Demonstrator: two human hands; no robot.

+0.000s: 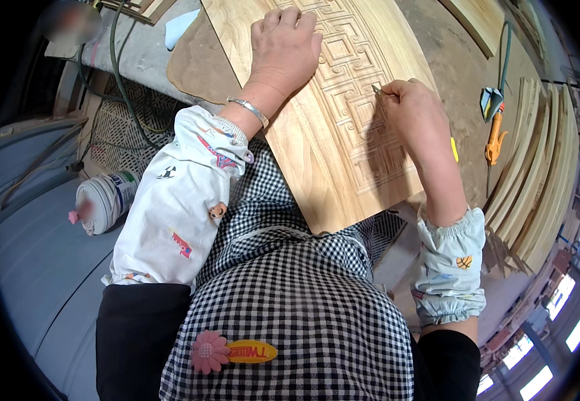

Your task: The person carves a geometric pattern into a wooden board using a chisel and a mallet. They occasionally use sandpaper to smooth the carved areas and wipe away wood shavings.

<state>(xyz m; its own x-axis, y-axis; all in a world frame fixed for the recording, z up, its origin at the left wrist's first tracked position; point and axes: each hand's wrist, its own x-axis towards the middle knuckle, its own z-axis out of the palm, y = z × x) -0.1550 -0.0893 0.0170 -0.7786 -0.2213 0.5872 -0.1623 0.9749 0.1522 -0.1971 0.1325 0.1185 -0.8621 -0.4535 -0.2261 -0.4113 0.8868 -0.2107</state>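
Observation:
A pale wooden panel (316, 200) with carved square scrollwork lies angled before me, over my checked apron (290, 301). My left hand (283, 53) rests on its upper left part with curled fingers; whatever may be under them is hidden. My right hand (410, 113) pinches a small thin dark piece (376, 89) against the carving on the panel's right, too small to identify. Both forearms wear patterned sleeve covers.
An orange air gun (495, 137) on a hose hangs at the right, beside stacked wooden strips (530, 174). A brown worktop (463, 73) surrounds the panel. A white bucket (106, 200), hoses (119, 80) and a pale blue scrap (179, 27) are at the left.

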